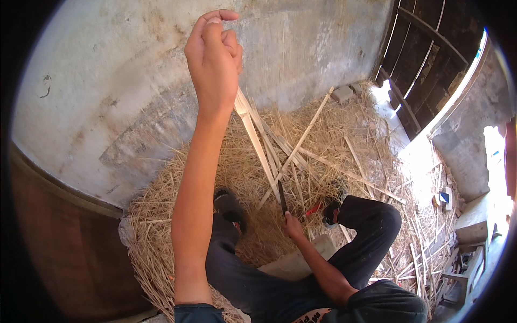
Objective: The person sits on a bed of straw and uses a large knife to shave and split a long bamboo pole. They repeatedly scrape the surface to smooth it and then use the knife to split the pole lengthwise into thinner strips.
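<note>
Raised high in front of the wall, my left hand (214, 56) is closed, fingers curled, thumb bent and forefinger reaching right. A long pale strip of split bamboo (253, 132) slants from behind that hand and wrist down toward my knees; its upper end is hidden, and the hand appears to grip it. Low between my legs, my right hand (292, 225) is wrapped round the handle of a knife (283, 198). The dark blade points up and away, against or beside the strip's lower part; contact is unclear. More pale strips (307, 134) lie crossed beyond it.
Straw and shavings (177, 199) cover the floor around my feet. A stained wall (134, 81) rises ahead, with a brown panel (70, 231) at left. Dark wooden boards (431, 59) stand at upper right. A pale block (301, 258) lies between my legs, a wooden frame (467, 272) far right.
</note>
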Action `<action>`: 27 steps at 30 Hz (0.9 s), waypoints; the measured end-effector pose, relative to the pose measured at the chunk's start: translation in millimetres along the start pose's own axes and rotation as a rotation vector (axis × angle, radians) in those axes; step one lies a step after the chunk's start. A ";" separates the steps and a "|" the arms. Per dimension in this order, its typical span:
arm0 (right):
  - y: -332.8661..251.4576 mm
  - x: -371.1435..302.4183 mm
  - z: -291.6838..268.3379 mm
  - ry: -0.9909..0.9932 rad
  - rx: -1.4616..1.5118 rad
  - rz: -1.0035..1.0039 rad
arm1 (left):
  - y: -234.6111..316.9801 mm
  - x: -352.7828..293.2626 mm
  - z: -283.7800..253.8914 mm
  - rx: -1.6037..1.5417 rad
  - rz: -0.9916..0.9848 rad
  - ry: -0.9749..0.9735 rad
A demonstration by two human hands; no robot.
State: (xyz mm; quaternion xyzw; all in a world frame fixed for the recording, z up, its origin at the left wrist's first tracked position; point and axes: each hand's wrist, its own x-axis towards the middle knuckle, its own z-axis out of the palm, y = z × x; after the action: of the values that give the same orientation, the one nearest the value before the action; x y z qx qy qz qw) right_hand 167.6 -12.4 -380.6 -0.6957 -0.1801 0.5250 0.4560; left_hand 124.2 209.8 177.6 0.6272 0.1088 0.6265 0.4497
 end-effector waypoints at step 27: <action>-99.9 -48.0 6.0 0.090 0.077 -0.354 | 1.9 14.2 -27.7 -0.433 -0.268 -0.430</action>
State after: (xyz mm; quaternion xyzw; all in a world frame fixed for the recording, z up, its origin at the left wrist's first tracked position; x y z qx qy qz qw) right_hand 166.6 7.1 -271.3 -0.6578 -0.2588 0.4116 0.5753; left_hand 101.6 230.4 183.4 0.6149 -0.0428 0.4236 0.6638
